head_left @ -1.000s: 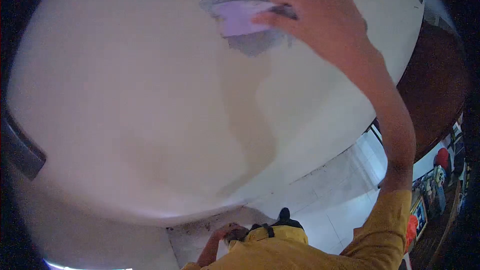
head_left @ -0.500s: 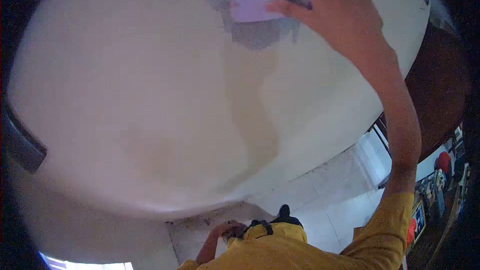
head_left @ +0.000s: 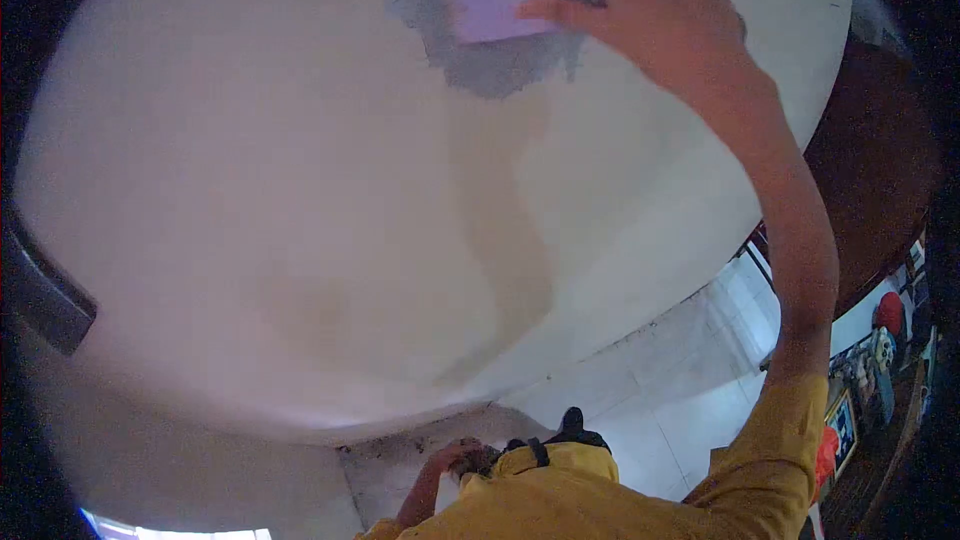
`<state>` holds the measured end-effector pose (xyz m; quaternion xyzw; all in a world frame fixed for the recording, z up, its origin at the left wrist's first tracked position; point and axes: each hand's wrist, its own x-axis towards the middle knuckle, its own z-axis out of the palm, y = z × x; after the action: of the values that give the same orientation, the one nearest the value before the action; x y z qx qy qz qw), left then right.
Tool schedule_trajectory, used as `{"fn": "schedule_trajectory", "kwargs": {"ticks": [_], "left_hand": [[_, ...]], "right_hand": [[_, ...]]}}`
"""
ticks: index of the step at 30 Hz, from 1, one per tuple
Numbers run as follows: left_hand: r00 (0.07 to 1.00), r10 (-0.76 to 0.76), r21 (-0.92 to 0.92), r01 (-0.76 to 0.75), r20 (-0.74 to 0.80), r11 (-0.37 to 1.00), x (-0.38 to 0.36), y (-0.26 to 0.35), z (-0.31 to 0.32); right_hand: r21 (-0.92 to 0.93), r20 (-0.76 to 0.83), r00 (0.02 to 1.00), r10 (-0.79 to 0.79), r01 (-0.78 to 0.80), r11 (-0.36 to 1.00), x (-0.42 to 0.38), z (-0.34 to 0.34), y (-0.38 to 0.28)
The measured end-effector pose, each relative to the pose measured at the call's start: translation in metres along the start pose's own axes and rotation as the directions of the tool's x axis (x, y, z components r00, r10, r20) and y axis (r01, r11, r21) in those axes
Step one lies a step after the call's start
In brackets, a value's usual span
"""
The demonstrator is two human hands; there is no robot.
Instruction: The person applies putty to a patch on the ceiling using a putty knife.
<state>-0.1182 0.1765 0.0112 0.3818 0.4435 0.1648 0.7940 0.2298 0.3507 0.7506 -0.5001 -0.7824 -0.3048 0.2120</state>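
Observation:
My right hand [head_left: 640,0] is raised at the top of the view and closed on a flat lilac scraper [head_left: 495,10], wide at its left end with a dark patch near my fingers. The scraper lies over a rough-edged grey patch [head_left: 490,75] on the pale wall [head_left: 300,140]. From the patch a faint darker streak [head_left: 500,230] runs down the wall. Low in the view, by my waist, my left hand [head_left: 455,455] is curled around something dark that I cannot make out.
A dark grey block-like edge [head_left: 50,290] stands out at the left. Pale floor tiles [head_left: 640,410] show below the wall, with dirt along its foot. At the right are a dark brown surface [head_left: 875,160], a red round thing [head_left: 889,312] and a framed picture [head_left: 843,430].
My right hand and the scraper have shifted slightly left in view, as has the grey patch. More of the patch's left part shows. My left hand stays by my waist.

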Motion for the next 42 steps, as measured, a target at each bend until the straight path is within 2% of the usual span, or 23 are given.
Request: {"fn": "schedule_trajectory", "kwargs": {"ticks": [2,4,6,8,11,13,15,17,18,20,21,23,24,27,32,34,35,38,40,41,42], "left_hand": [[0.977,-0.174,-0.063,0.167,-0.124,0.984,0.01,0.0,0.001],[0.997,-0.069,-0.048,0.071,0.034,0.996,-0.003,0.017,0.013],[0.996,-0.014,0.027,0.012,0.084,1.0,-0.002,0.014,0.011],[0.995,0.011,0.09,-0.019,0.095,0.996,0.002,0.004,0.002],[0.986,0.099,0.097,-0.112,0.134,0.989,0.008,-0.02,-0.005],[0.984,0.106,0.075,-0.117,0.141,0.99,0.012,-0.026,-0.006],[0.992,-0.035,0.029,0.032,0.12,0.999,0.004,-0.011,-0.006],[0.981,-0.166,-0.022,0.169,0.102,0.985,-0.001,0.011,0.009],[0.985,-0.16,0.139,0.148,0.073,0.979,0.012,0.0,-0.001],[0.99,-0.137,0.447,0.114,0.018,0.887,0.033,-0.012,-0.014],[0.989,-0.15,0.345,0.139,0.005,0.928,0.029,-0.013,-0.013],[0.986,-0.169,0.124,0.169,-0.01,0.978,0.0,0.032,0.022],[0.988,-0.147,0.158,0.14,0.035,0.977,0.005,0.02,0.017],[0.986,-0.089,0.236,0.053,0.143,0.97,0.015,-0.003,0.006],[0.989,-0.032,0.209,0.0,0.146,0.978,0.014,-0.011,0.008],[0.991,-0.021,0.211,-0.007,0.13,0.978,0.013,-0.016,0.009],[0.992,-0.003,0.217,-0.026,0.13,0.976,0.01,-0.015,0.01],[0.99,0.066,0.261,-0.098,0.126,0.96,-0.004,-0.009,0.021],[0.992,0.059,0.241,-0.084,0.109,0.967,-0.013,-0.006,0.029],[0.994,0.008,0.172,-0.027,0.107,0.985,-0.014,-0.009,0.028],[0.994,-0.042,0.103,0.031,0.104,0.994,-0.012,-0.015,0.025]], "right_hand": [[0.012,0.164,0.978,0.131,-0.135,0.991,0.006,-0.003,-0.011],[-0.001,0.113,0.986,0.126,-0.126,0.992,0.004,0.001,-0.02],[-0.08,-0.16,0.987,-0.015,0.002,0.997,-0.002,0.016,-0.024],[-0.066,-0.146,0.988,0.045,-0.055,0.996,-0.001,0.017,-0.009],[-0.073,-0.187,0.979,0.083,-0.098,0.992,-0.004,0.011,-0.02],[-0.069,-0.194,0.975,0.104,-0.119,0.99,-0.008,0.018,-0.018],[-0.064,-0.173,0.976,0.132,-0.145,0.987,-0.013,0.016,-0.006],[-0.105,-0.233,0.971,0.052,-0.079,0.991,-0.012,0.027,-0.021],[-0.127,-0.27,0.963,0.017,-0.053,0.991,-0.012,0.03,-0.024],[-0.107,-0.162,0.986,0.05,-0.068,0.992,-0.009,0.019,-0.01],[-0.095,-0.099,0.993,0.064,-0.074,0.993,-0.009,0.016,-0.006],[-0.108,-0.21,0.977,0.028,-0.052,0.993,-0.01,0.023,-0.011],[-0.108,-0.264,0.964,0.008,-0.037,0.993,-0.011,0.027,-0.015],[-0.075,-0.262,0.965,0.029,-0.05,0.996,-0.009,0.018,-0.002],[0.0,-0.128,0.99,0.051,-0.052,0.999,-0.013,0.017,-0.032],[-0.043,-0.091,0.996,0.018,-0.022,0.999,-0.005,0.013,-0.029],[-0.06,-0.176,0.984,-0.012,0.001,0.998,-0.005,0.012,-0.015],[-0.083,-0.285,0.958,0.001,-0.026,0.996,-0.009,0.018,-0.022],[-0.082,-0.164,0.985,0.05,-0.064,0.995,-0.011,0.005,-0.026],[-0.083,-0.099,0.992,0.083,-0.091,0.992,-0.008,0.0,-0.022],[-0.096,-0.151,0.986,0.065,-0.08,0.992,-0.009,0.004,-0.025]]}}
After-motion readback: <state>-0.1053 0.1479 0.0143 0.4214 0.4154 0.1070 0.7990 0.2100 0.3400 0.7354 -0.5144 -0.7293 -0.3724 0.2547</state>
